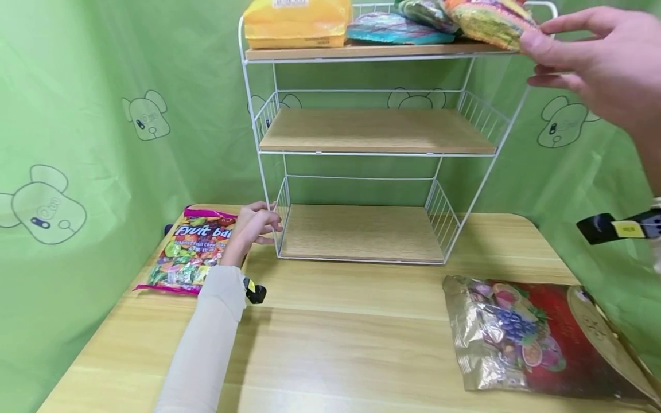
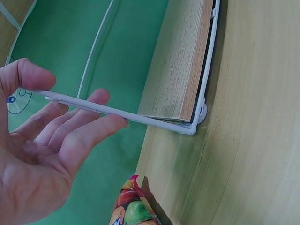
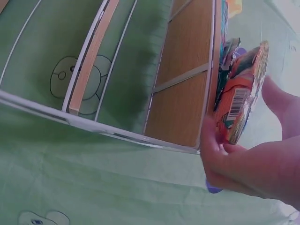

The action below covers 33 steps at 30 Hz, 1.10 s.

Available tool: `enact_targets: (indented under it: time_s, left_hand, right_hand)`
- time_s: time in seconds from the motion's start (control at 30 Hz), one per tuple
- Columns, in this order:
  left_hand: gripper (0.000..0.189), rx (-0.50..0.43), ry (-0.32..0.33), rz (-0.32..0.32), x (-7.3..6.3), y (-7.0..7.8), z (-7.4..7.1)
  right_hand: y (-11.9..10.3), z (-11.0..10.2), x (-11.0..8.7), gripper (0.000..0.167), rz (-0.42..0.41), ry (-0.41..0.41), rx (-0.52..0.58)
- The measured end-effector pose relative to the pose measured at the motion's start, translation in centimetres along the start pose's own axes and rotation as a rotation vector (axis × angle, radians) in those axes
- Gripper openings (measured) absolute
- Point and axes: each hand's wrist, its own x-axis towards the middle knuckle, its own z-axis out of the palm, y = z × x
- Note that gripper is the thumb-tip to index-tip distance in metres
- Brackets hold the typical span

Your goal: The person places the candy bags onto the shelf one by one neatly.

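Observation:
A white wire rack (image 1: 382,131) with three wooden shelves stands at the back of the table. At its lower left, my left hand (image 1: 254,225) holds the front post (image 2: 110,110), thumb on one side and fingers on the other. Up at the top shelf's right end, my right hand (image 1: 604,63) grips an orange-and-yellow snack bag (image 1: 488,23) by its edge. The right wrist view shows that bag's orange side with a barcode (image 3: 237,104), the thumb and fingers on either side of it. Beside it on the top shelf lie a blue bag (image 1: 397,28) and a green bag (image 1: 426,12).
A yellow package (image 1: 296,23) sits at the top shelf's left end. On the table, a fruit chews bag (image 1: 181,252) lies left of the rack, partly behind my left arm. A large red candy bag (image 1: 558,338) lies at the front right. Green curtain (image 1: 93,149) surrounds the table.

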Motion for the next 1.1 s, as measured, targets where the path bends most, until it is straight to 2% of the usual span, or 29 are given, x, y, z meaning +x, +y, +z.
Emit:
enact_targets:
  time_s: [0.13, 0.17, 0.2, 0.37, 0.57, 0.7, 0.8, 0.97, 1.1]
  left_hand:
    - [0.042, 0.001, 0.009, -0.004, 0.0, 0.0, -0.2]
    - [0.042, 0.005, 0.008, -0.004, 0.0, -0.1, -0.2]
    - [0.042, 0.007, 0.006, -0.004, 0.0, -0.1, -0.2]
    - [0.041, 0.007, -0.002, -0.009, 0.0, -0.2, -0.1]
    - [0.044, 0.005, -0.001, -0.005, -0.2, -0.2, -0.1]
    - [0.042, 0.004, 0.004, -0.004, -0.2, 0.0, -0.2]
    - [0.041, 0.0, 0.007, -0.004, -0.3, 0.0, -0.2]
    - [0.043, -0.006, -0.004, -0.006, -0.2, 0.0, -0.1]
    - [0.044, -0.008, 0.0, -0.008, -0.2, 0.0, 0.0]
  right_hand:
    - [0.0, 0.8, -1.5, 0.055, -0.043, 0.108, -0.517]
    - [0.0, 1.1, -1.8, 0.058, -0.051, 0.136, -0.613]
    - [0.0, 1.3, -2.0, 0.053, -0.068, 0.157, -0.645]
    - [-0.1, 2.8, -2.3, 0.042, -0.163, 0.232, -0.736]
    - [-0.4, 4.7, -2.3, 0.044, -0.184, 0.344, -0.804]
    - [-0.7, 5.5, -2.4, 0.034, -0.254, 0.372, -0.832]
    - [-0.8, 6.1, -2.3, 0.033, -0.321, 0.39, -0.855]
    - [-1.0, 6.4, -1.9, 0.039, -0.305, 0.402, -0.881]
    - [-0.7, 6.1, -1.0, 0.037, -0.303, 0.406, -0.884]
